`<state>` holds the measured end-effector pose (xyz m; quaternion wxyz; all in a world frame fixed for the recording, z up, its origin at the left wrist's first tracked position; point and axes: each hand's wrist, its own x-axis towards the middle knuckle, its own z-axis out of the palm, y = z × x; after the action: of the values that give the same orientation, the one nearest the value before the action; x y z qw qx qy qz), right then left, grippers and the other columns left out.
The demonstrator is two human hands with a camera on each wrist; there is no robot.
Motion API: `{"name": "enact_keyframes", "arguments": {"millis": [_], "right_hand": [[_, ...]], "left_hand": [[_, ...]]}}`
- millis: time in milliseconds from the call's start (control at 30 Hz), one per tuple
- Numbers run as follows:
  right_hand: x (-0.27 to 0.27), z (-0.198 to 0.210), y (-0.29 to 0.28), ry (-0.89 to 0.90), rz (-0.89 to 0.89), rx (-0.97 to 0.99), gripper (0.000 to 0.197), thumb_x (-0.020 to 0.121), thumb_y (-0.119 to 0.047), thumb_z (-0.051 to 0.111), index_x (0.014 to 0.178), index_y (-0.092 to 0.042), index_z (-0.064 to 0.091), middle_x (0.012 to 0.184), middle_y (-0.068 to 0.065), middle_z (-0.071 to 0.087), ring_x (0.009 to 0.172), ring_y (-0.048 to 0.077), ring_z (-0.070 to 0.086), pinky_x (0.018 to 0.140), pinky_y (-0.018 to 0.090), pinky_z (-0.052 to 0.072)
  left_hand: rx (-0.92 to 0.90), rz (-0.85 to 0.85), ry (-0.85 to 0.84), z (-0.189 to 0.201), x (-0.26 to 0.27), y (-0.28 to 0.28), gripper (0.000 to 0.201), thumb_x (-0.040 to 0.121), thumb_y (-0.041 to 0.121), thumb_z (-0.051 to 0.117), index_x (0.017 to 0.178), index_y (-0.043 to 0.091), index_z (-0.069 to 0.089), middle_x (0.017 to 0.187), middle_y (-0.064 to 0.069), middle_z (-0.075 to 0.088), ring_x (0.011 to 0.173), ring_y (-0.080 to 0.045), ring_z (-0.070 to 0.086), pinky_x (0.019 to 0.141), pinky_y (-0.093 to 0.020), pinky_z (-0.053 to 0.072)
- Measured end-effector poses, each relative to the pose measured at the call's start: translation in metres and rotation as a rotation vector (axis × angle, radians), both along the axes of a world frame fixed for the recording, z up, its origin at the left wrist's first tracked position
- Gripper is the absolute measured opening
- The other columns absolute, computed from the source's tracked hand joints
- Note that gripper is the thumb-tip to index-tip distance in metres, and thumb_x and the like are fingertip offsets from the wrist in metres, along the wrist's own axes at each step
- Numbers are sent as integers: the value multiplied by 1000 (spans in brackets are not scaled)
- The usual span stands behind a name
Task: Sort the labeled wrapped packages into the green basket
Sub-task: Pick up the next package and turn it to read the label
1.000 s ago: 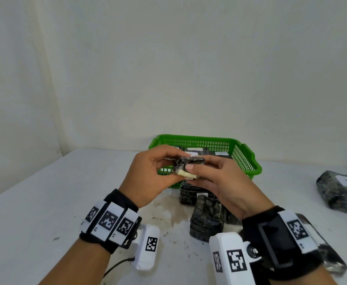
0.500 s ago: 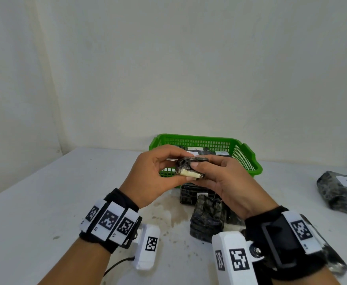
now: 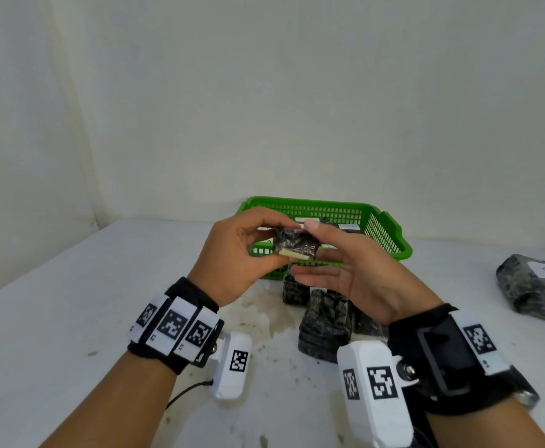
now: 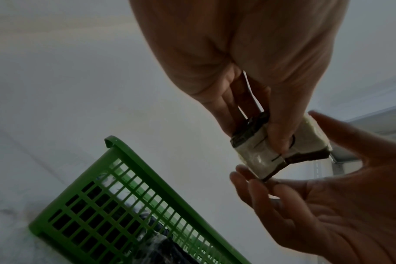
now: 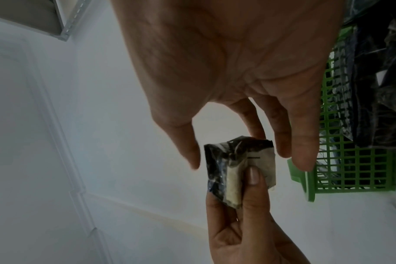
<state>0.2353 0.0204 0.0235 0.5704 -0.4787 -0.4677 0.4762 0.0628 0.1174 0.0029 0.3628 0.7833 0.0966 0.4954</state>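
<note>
My left hand (image 3: 279, 244) pinches a small dark wrapped package (image 3: 297, 245) with a white label, thumb on the label (image 5: 260, 164), and holds it up in front of the green basket (image 3: 390, 236). My right hand (image 3: 323, 257) is beside it with fingers spread and nearly straight. Its fingertips (image 4: 242, 171) only touch the package's (image 4: 253, 155) edge. The basket holds several dark wrapped packages with white labels (image 3: 350, 227).
Two dark wrapped packages (image 3: 326, 324) lie on the white table (image 3: 70, 318) under my hands, just before the basket. A bigger labeled package (image 3: 533, 286) lies at the far right. A wall stands close behind the basket.
My right hand has let go of the small package and opened its fingers beside it. The left hand keeps its pinch and has lifted the package a little.
</note>
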Motion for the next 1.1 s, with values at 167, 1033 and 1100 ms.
{"name": "enact_keyframes", "arguments": {"millis": [167, 1033, 1100], "right_hand": [[1, -2, 2, 87, -37, 41, 25, 97, -17, 67, 113, 0, 74, 104, 21, 77, 85, 27, 73, 71, 28, 63], [8, -12, 8, -74, -108, 176, 46, 74, -16, 85, 115, -2, 71, 105, 15, 80, 101, 32, 78, 89, 47, 62], [7, -11, 8, -93, -126, 192, 52, 72, -19, 87, 119, -5, 70, 107, 13, 80, 101, 29, 77, 91, 48, 62]], "left_hand": [[-29, -13, 77, 0, 0, -1, 60, 66, 19, 88, 121, 12, 65, 121, -3, 63, 122, -23, 59, 103, -42, 50], [-87, -110, 86, 1, 2, -9, 68, 68, 4, 87, 130, 12, 59, 133, -5, 56, 130, -26, 53, 99, -46, 52], [-129, -102, 66, 1, 2, -9, 64, 75, 5, 82, 133, 13, 56, 133, -4, 58, 127, -23, 56, 99, -46, 52]]}}
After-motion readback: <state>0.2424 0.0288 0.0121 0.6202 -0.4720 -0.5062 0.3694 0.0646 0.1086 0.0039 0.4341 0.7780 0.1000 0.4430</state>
